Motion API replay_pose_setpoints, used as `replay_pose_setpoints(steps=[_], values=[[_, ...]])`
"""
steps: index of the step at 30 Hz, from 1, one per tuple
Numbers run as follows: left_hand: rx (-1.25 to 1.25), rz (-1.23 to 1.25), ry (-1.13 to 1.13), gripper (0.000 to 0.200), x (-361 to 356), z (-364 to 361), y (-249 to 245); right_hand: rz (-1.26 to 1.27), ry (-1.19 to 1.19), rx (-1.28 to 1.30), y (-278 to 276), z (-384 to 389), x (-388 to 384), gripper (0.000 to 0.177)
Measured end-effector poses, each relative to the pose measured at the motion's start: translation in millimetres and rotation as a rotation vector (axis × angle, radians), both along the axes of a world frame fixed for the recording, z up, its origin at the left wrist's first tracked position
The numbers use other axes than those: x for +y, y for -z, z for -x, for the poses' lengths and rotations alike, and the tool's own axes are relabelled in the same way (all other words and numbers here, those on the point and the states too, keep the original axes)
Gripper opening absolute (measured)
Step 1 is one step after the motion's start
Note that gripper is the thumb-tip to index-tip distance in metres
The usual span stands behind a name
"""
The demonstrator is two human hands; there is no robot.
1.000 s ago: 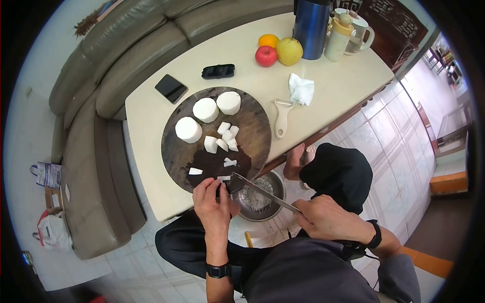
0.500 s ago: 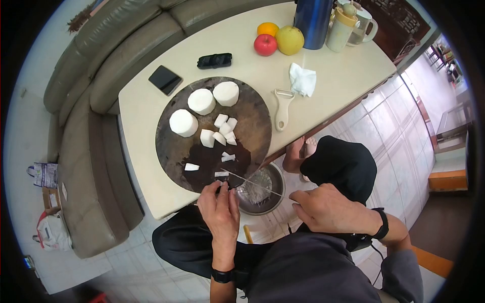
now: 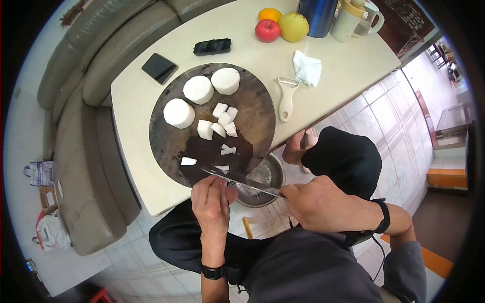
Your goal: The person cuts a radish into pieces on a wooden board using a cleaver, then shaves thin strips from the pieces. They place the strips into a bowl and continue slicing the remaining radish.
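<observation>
My right hand [image 3: 316, 202] grips a kitchen knife [image 3: 247, 184] by the handle, its blade pointing left over the near edge of the round dark chopping board [image 3: 164, 151]. Just behind the blade, my left hand [image 3: 211, 198] is closed with its fingertips down at the board's edge; whatever they pinch is hidden. A small white piece [image 3: 222, 167] lies by the blade, and thin white strips [image 3: 228, 150] lie farther in. Another cut piece [image 3: 188, 161] sits to the left. Several white chunks [image 3: 223, 118] are mid-board, with three thick, peeled, radish-like rounds [image 3: 179, 113] beyond.
A metal basin [image 3: 275, 174] with pale shreds sits below the table edge. On the table [image 3: 136, 166] are a phone [image 3: 159, 68], a black pouch-like item [image 3: 212, 47], a peeler [image 3: 286, 101], a tissue [image 3: 306, 68], fruit [image 3: 294, 27] and a blue flask [image 3: 317, 17].
The knife blade has turned from edge-on to showing its flat side and shifted left to my left fingertips. My right hand moved slightly left. The view has shifted a little.
</observation>
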State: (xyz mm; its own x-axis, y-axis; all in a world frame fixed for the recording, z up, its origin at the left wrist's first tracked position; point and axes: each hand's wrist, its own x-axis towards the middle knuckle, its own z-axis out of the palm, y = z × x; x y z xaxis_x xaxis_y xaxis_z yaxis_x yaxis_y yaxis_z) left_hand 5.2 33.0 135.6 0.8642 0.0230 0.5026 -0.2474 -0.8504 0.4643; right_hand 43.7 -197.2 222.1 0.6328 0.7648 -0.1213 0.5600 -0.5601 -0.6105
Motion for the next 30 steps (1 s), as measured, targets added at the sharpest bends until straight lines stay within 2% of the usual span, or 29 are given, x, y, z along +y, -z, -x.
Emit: replay_pose_setpoints(steps=[8, 13, 22, 25, 30], values=[[-0.011, -0.036, -0.04, 0.021, -4.7, 9.4, 6.9, -0.021, -0.008, -0.011, -0.2, -4.9, -2.7, 0.017], [0.03, -0.092, 0.013, 0.024, -0.6, 16.1, 14.1, 0.109, -0.17, -0.084, -8.0, -8.0, 5.8, 0.025], [-0.006, -0.127, 0.023, 0.03, 0.0, 13.0, 14.7, 0.175, -0.145, -0.086, -9.3, 1.0, 15.8, 0.023], [-0.008, -0.132, 0.017, 0.03, 1.0, 15.1, 17.8, 0.134, -0.155, -0.015, -12.8, -3.0, 17.9, 0.023], [0.02, -0.106, 0.005, 0.028, -0.6, 17.9, 18.7, 0.044, -0.174, -0.07, 6.3, -8.1, 37.5, 0.024]])
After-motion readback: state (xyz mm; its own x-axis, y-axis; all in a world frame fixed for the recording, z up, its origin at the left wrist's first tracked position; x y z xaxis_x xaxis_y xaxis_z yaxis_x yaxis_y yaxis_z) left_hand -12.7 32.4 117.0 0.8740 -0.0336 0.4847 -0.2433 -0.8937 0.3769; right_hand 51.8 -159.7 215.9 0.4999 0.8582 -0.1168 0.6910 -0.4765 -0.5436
